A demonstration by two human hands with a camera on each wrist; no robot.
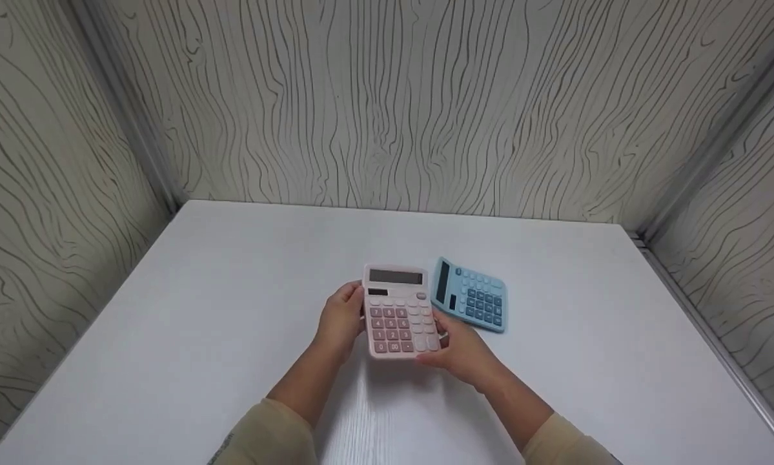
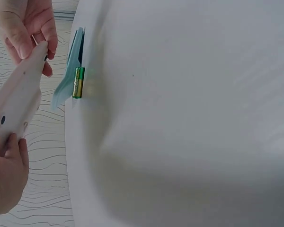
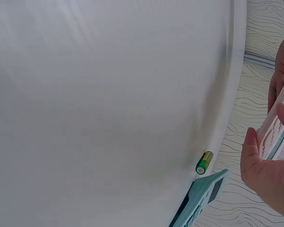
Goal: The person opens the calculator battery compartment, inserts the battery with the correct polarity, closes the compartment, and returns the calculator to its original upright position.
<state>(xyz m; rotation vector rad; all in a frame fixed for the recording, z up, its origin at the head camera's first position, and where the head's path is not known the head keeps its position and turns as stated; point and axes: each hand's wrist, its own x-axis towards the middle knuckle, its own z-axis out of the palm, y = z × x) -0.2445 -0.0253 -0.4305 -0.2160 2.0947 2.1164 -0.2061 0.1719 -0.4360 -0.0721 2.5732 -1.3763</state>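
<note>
A pink calculator (image 1: 393,313) is held up above the white table, its keys and screen facing the head camera. My left hand (image 1: 341,321) grips its left edge. My right hand (image 1: 462,352) pinches its lower right corner, thumb on the front. Behind my right hand lies a blue calculator (image 1: 483,298), turned at an angle on the table. A green and gold battery (image 2: 78,82) is beside the blue calculator (image 2: 68,71) in the left wrist view; the right wrist view shows the battery (image 3: 204,162) too. In the head view the battery is hidden.
The white table (image 1: 232,258) is bounded by wood-grain patterned panels (image 1: 374,103) at the back and on both sides. Metal strips run up the two back corners, and a metal rail (image 1: 735,361) follows the right edge.
</note>
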